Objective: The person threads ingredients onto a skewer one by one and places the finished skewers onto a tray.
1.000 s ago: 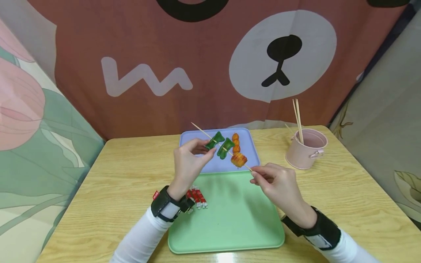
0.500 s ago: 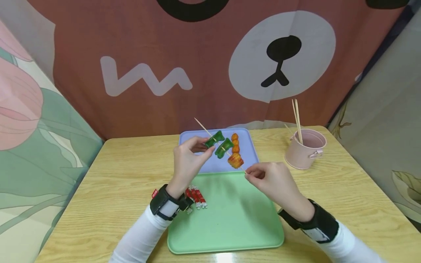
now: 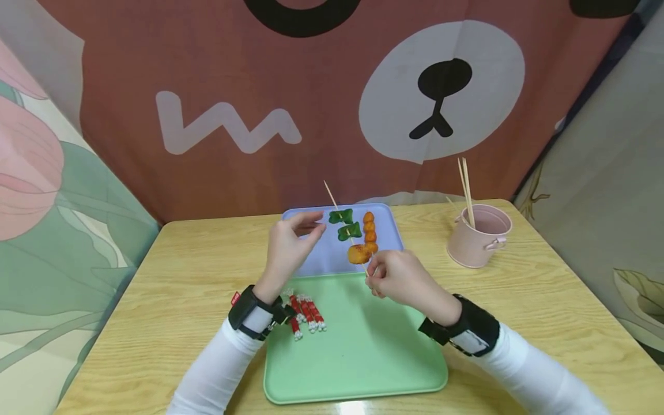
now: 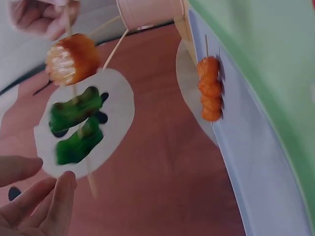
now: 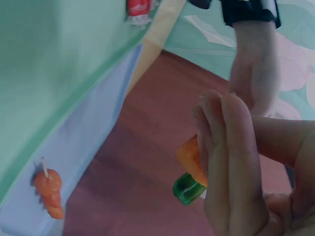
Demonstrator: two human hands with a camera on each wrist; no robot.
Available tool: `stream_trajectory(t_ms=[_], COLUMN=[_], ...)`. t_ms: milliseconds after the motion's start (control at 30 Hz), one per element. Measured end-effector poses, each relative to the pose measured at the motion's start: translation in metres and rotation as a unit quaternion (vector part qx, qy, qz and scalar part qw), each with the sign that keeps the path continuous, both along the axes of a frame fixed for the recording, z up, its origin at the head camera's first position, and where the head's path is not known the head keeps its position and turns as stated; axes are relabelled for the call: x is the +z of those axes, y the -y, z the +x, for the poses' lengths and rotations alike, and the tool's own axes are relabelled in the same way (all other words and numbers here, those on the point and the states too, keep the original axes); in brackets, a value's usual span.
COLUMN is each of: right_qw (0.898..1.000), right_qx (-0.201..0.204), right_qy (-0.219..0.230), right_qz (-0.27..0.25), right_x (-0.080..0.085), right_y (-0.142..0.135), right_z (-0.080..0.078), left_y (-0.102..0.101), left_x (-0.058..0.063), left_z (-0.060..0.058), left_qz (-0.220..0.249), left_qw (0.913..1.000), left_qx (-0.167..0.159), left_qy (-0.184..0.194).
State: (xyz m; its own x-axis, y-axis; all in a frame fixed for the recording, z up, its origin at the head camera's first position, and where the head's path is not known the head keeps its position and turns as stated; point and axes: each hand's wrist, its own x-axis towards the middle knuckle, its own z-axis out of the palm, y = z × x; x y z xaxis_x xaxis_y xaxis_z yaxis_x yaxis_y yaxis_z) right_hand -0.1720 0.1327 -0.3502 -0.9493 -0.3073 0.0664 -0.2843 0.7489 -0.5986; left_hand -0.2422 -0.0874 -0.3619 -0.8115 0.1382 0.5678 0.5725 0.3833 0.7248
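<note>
My right hand (image 3: 402, 279) pinches the lower end of a wooden skewer (image 3: 330, 193), held up over the blue tray in the head view. On it sit two green pepper-like pieces (image 3: 350, 231) and, nearest the fingers, a glazed orange-brown chunk (image 4: 74, 59). My left hand (image 3: 290, 245) is beside the green pieces, thumb and fingers apart and holding nothing; the left wrist view shows a gap between fingertips (image 4: 66, 182) and skewer. In the right wrist view my fingers (image 5: 241, 162) hide most of the skewer.
A second skewer of orange balls (image 3: 370, 233) lies on the blue tray (image 3: 311, 265). The green tray (image 3: 358, 369) in front bears several red-and-white wrapped sticks (image 3: 311, 314) at its left. A pink bucket (image 3: 472, 248) with bare skewers (image 3: 467, 190) stands at the right.
The left fingers have let go of the green piece and drawn slightly left. My right hand has moved left with the skewer, which now stands steeper.
</note>
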Motion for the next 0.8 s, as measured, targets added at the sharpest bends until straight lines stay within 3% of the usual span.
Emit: stream_trajectory(t_ms=[267,800], right_qw=[0.999,0.996], right_qx=[-0.025,-0.058], right_qy=[0.037,0.042], right_qz=[-0.017,0.052], right_x=[-0.012,-0.032], right_y=[0.005,0.008], right_z=[-0.026,-0.071], left_y=[0.029,0.066], left_x=[-0.001,-0.011], left_z=[0.003,0.012], left_qz=[0.004,-0.055], left_qw=[0.9979,0.9896], left_qx=[0.064,0.130], left_qy=[-0.006,-0.026])
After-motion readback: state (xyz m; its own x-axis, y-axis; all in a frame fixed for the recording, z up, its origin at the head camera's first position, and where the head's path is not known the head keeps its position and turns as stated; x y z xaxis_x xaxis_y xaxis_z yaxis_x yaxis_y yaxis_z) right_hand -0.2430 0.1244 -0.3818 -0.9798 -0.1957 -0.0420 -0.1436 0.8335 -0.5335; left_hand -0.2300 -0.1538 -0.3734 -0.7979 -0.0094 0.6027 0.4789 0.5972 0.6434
